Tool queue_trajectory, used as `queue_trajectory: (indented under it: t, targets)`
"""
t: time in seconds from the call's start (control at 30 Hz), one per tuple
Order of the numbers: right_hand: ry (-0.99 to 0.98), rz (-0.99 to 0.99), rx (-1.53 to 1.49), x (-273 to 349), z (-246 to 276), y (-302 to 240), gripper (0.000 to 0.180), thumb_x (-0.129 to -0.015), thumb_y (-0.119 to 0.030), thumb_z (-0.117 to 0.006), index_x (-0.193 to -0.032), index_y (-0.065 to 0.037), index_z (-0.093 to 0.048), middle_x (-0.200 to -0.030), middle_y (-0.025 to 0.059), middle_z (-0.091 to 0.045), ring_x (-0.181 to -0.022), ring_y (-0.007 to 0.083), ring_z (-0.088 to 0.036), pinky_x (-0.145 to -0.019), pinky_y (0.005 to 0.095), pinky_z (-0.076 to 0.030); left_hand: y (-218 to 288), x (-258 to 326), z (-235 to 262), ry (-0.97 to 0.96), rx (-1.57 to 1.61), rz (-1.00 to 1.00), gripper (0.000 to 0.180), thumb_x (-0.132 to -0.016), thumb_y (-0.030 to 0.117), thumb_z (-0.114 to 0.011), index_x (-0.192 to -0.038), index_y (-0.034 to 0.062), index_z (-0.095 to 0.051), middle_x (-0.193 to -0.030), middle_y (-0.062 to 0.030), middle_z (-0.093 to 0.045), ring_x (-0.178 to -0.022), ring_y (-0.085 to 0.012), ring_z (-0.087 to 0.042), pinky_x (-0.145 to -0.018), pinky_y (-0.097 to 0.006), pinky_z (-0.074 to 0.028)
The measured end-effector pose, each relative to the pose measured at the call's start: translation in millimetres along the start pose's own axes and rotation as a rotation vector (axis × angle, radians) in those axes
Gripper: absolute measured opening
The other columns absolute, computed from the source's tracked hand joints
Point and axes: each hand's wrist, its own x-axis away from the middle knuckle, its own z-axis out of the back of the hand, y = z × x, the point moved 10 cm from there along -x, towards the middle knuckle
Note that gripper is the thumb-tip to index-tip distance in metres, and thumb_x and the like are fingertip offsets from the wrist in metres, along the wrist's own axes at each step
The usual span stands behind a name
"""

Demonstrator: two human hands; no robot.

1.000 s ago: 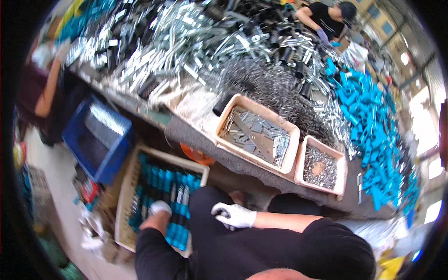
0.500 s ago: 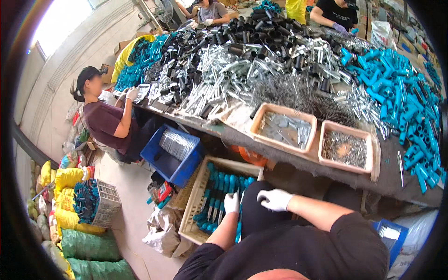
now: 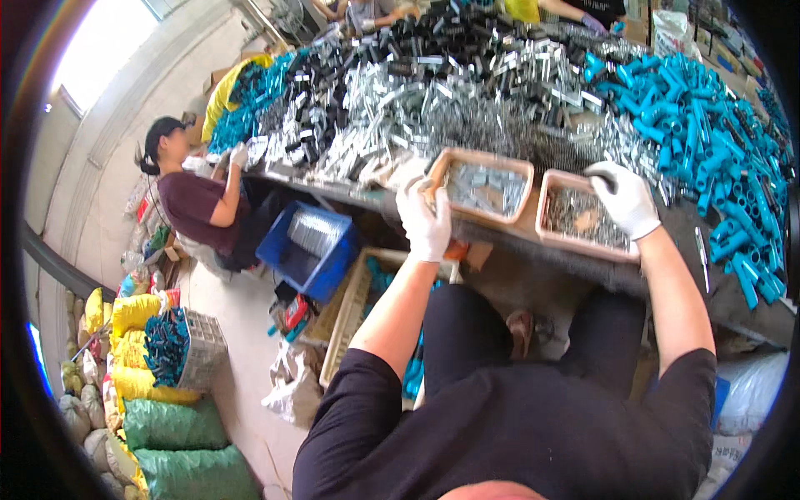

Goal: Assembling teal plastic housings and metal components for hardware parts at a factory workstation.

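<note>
My left hand (image 3: 425, 218), in a white glove, is closed at the left end of a pinkish plastic tray (image 3: 482, 215) of flat metal pieces (image 3: 487, 188). My right hand (image 3: 625, 200), gloved too, has its fingers curled over the right rim of a second pinkish tray (image 3: 575, 244). That tray contains small metal parts (image 3: 575, 212) and a tan patch in the middle. Both trays sit side by side at the table's front edge. Below my left forearm stands a cream crate (image 3: 340, 337) with teal-handled pieces (image 3: 379, 271), partly hidden by the arm.
Heaps of silver pieces (image 3: 367, 112), black tubes (image 3: 433, 50) and teal tubes (image 3: 683, 125) cover the table. A slim metal tool (image 3: 702, 254) lies at the right. A blue bin (image 3: 304, 258) stands left. A person (image 3: 196, 196) works there; others are across the table.
Both my hands have risen from the crate and my lap to the two trays. The view has shifted, so the table sits higher in the picture.
</note>
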Motion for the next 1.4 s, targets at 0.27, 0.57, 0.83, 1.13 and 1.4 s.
queue_trajectory:
  t: [0.27,0.57,0.83,1.13,1.4]
  targets:
    - [-0.029,-0.25,0.497,-97.8,45.6,180.0,0.018,-0.082,-0.019,-0.058,-0.091,-0.006,-0.066,-0.094,0.0162,-0.067,-0.088,0.0335,-0.064,-0.079,0.0413,-0.051,1.3,-27.0,-126.5,-0.374,-0.238,-0.143,0.038,-0.083,0.026,-0.066,-0.111,0.0016,-0.057,-0.116,-0.0198,-0.056,-0.112,-0.0376,-0.049,-0.097,-0.047,-0.036]
    - [-0.18,-0.132,0.807,-225.8,-86.1,198.2,0.027,-0.087,-0.015,-0.045,-0.105,-0.006,-0.063,-0.103,0.0186,-0.063,-0.096,0.034,-0.063,-0.084,0.0446,-0.051,-18.0,-32.9,-129.9,-0.484,-0.178,0.012,0.043,-0.082,0.027,-0.067,-0.112,-0.0021,-0.057,-0.121,-0.0239,-0.054,-0.113,-0.0401,-0.05,-0.098,-0.047,-0.038]
    - [-0.098,-0.134,0.91,-228.9,-102.5,286.3,0.02,-0.089,-0.012,-0.046,-0.097,-0.003,-0.062,-0.095,0.0187,-0.061,-0.09,0.032,-0.064,-0.079,0.0415,-0.052,-3.0,-30.5,-140.8,-0.466,-0.096,0.028,0.043,-0.078,0.025,-0.07,-0.11,-0.0011,-0.058,-0.118,-0.0212,-0.055,-0.113,-0.0383,-0.05,-0.099,-0.046,-0.039]
    - [-0.293,-0.089,0.805,-220.6,-64.8,200.2,0.024,-0.093,-0.022,-0.045,-0.097,-0.002,-0.057,-0.093,0.0233,-0.062,-0.088,0.0422,-0.06,-0.076,0.0514,-0.047,-14.3,-31.9,-124.9,-0.463,-0.156,0.1,0.036,-0.077,0.021,-0.067,-0.105,0.0003,-0.06,-0.115,-0.0206,-0.054,-0.112,-0.0369,-0.05,-0.099,-0.047,-0.037]
    - [0.084,0.086,0.281,-121.3,35.6,208.6,0.039,-0.098,-0.023,-0.046,-0.122,0.007,-0.052,-0.094,0.0093,-0.064,-0.073,0.0152,-0.059,-0.066,0.0307,-0.048,5.1,-46.6,-102.5,-0.205,0.122,-0.008,0.015,-0.071,0.008,-0.066,-0.084,0.0021,-0.06,-0.096,-0.0175,-0.058,-0.094,-0.0371,-0.055,-0.084,-0.045,-0.045]
